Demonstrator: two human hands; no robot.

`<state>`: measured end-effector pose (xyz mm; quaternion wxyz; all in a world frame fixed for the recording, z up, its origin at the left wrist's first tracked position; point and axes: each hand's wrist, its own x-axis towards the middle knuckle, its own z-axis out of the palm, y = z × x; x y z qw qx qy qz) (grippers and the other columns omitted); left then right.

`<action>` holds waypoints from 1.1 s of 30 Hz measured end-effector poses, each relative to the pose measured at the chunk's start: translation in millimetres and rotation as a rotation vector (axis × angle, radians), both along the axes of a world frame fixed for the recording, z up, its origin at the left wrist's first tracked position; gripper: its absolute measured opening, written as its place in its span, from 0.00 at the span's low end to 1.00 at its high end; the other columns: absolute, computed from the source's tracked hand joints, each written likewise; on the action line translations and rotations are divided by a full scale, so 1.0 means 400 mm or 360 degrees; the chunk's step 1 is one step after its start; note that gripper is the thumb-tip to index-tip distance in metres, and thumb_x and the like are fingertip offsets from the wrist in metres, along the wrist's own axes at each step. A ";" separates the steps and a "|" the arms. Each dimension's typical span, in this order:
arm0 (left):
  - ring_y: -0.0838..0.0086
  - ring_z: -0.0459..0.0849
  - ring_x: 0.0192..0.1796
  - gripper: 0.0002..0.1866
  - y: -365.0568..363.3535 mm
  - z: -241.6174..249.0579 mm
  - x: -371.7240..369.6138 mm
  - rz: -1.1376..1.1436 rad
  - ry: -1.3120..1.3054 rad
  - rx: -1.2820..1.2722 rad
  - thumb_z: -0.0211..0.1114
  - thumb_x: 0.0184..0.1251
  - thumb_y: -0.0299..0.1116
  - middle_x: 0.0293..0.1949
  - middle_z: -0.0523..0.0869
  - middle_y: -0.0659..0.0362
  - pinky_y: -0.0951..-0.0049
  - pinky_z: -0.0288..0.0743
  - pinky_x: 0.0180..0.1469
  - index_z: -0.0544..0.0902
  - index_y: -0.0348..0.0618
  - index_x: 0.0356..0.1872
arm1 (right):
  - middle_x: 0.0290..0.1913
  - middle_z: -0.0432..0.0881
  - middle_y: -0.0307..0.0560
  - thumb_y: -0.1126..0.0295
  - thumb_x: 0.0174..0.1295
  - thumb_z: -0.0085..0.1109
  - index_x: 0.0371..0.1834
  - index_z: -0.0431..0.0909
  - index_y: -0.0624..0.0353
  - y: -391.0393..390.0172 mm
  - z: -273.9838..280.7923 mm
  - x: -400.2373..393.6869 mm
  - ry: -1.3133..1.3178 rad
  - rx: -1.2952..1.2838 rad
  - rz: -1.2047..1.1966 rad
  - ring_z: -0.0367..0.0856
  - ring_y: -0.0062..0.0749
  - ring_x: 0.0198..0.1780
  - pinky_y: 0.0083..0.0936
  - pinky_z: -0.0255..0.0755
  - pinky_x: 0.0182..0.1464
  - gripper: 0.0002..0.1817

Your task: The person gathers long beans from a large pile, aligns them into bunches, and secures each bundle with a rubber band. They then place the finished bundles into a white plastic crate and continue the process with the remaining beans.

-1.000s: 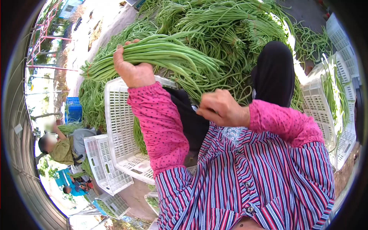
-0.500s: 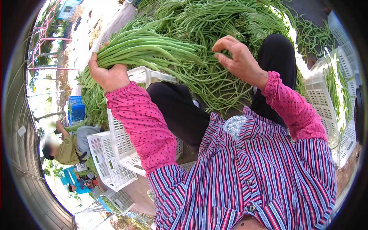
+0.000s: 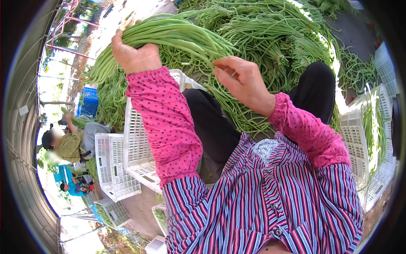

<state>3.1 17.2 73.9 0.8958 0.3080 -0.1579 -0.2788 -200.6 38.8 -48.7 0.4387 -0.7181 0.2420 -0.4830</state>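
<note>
My left hand (image 3: 137, 57) is wrapped round a thick bunch of long green beans (image 3: 177, 36), held up at the upper left. The bean ends spread to the right, towards my right hand (image 3: 247, 82). Its thumb and index finger pinch at the tip of a bean at the bunch's right edge; the exact contact is small. Behind both hands lies a large heap of long beans (image 3: 258, 31), partly in tied-looking bundles and partly loose. Pink dotted sleeves cover both forearms.
White plastic crates stand to my left (image 3: 137, 144) and right (image 3: 353, 131); the right one holds beans. A blue crate (image 3: 88, 101) is farther left. A person in an olive top (image 3: 69, 146) sits beyond the left crates, with another person farther off. My bent knees frame the heap.
My right hand has moved left and down to the ends of the bunch, and its fingers have closed there. The view has shifted; my left hand still holds the bunch.
</note>
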 end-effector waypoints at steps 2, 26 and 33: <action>0.57 0.77 0.51 0.14 -0.003 -0.018 -0.009 0.0003 -0.0283 -0.0046 0.52 0.64 0.35 0.46 0.80 0.48 0.46 0.69 0.59 0.76 0.36 0.44 | 0.33 0.80 0.42 0.71 0.60 0.61 0.48 0.77 0.65 -0.015 -0.013 0.074 0.0151 0.0039 -0.0040 0.77 0.20 0.34 0.19 0.72 0.33 0.14; 0.59 0.79 0.41 0.11 0.060 -0.073 -0.073 0.0060 -0.0152 -0.0114 0.58 0.59 0.27 0.35 0.78 0.53 0.58 0.77 0.50 0.73 0.37 0.42 | 0.26 0.79 0.56 0.65 0.60 0.57 0.35 0.78 0.67 -0.032 0.075 0.099 0.0168 -0.0096 0.0135 0.79 0.44 0.26 0.33 0.71 0.31 0.13; 0.53 0.81 0.42 0.11 0.041 -0.104 -0.060 -0.0243 -0.0026 0.0028 0.58 0.59 0.29 0.36 0.80 0.50 0.53 0.76 0.51 0.73 0.36 0.41 | 0.26 0.79 0.55 0.68 0.61 0.57 0.35 0.78 0.66 0.012 0.035 0.033 0.0066 0.0038 0.0219 0.79 0.42 0.25 0.31 0.71 0.30 0.10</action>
